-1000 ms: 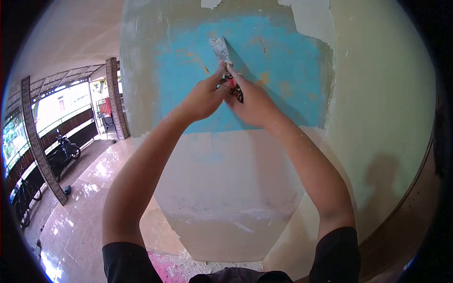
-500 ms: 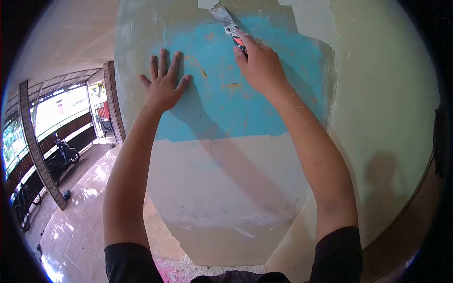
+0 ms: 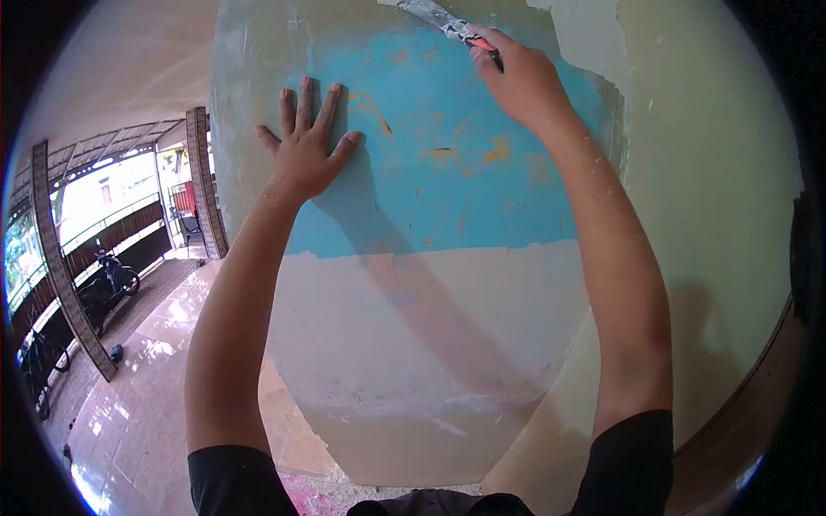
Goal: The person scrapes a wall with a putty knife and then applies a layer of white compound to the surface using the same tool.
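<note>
- The work in hand is scraping old paint off a wall [image 3: 705, 172] with a paint scraper [image 3: 447, 21], and it looks about midway.
- Done so far, by the look of it: a broad blue patch [image 3: 465, 181] of older paint is laid bare, and under it a pale band [image 3: 430, 335] is stripped further, down to a pinkish-beige layer.
- Left to do: the greenish top coat covers the wall to the right and above, with a ragged peeling edge [image 3: 602, 60] at the upper right; orange flecks and small scars sit scattered across the blue.
- The right hand [image 3: 520, 77] is clenched around the scraper's red-and-black handle, high on the wall, the metal blade pointing up and left at the top rim of the blue patch.
- The left hand [image 3: 305, 155] holds nothing; it lies flat on the wall with fingers spread, at the blue patch's left side.
- Hard to make out: the blade tip runs out of the picture's top edge, so I cannot tell whether its edge bites into paint just there.
- The fisheye view bends the wall and darkens the corners; the floor below the wall is largely hidden by the arms and black sleeves [image 3: 628, 464].
</note>
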Tool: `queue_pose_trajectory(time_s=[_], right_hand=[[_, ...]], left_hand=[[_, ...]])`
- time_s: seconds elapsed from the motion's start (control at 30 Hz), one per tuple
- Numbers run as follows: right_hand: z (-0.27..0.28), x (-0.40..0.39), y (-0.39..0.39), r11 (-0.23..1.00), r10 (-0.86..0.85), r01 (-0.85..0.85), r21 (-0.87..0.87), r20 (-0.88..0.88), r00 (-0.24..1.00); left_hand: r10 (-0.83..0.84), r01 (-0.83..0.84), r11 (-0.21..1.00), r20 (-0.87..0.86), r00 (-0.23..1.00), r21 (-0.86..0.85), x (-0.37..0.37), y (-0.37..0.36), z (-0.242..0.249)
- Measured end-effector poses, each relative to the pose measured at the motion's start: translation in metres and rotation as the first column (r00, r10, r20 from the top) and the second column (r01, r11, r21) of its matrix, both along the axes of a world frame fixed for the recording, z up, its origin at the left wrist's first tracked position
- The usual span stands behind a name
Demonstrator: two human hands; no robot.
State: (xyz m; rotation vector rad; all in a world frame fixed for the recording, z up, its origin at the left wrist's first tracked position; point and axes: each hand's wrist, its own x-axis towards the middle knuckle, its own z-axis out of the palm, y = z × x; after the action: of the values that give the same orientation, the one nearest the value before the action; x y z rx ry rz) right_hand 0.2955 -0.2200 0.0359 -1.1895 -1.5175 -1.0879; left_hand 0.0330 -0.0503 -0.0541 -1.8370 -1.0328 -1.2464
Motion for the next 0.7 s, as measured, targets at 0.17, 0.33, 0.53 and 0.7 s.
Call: queue_pose_trajectory(time_s=[0.17, 0.33, 0.53, 0.7], right_hand=[[0.027, 0.024, -0.002, 0.999, -0.046, 0.046, -0.026, -0.008, 0.999], [0.023, 0.061, 0.008, 0.997, -0.08, 0.081, 0.005, -0.051, 0.995], [0.031, 0.061, 0.005, 0.984, -0.158, 0.159, 0.076, -0.027, 0.987], [0.05, 0.057, 0.007, 0.986, -0.134, 0.122, 0.116, 0.101, 0.986]], left_hand=[[-0.011, 0.011, 1.0, -0.011, 1.0, 0.012, -0.003, 0.001, 0.001], [0.012, -0.011, 1.0, -0.051, 0.999, 0.018, -0.018, 0.007, 0.012], [-0.046, 0.043, 0.994, 0.024, 0.999, 0.098, -0.039, 0.025, 0.045], [0.03, -0.047, 0.982, 0.096, 0.995, 0.181, -0.037, 0.035, 0.048]])
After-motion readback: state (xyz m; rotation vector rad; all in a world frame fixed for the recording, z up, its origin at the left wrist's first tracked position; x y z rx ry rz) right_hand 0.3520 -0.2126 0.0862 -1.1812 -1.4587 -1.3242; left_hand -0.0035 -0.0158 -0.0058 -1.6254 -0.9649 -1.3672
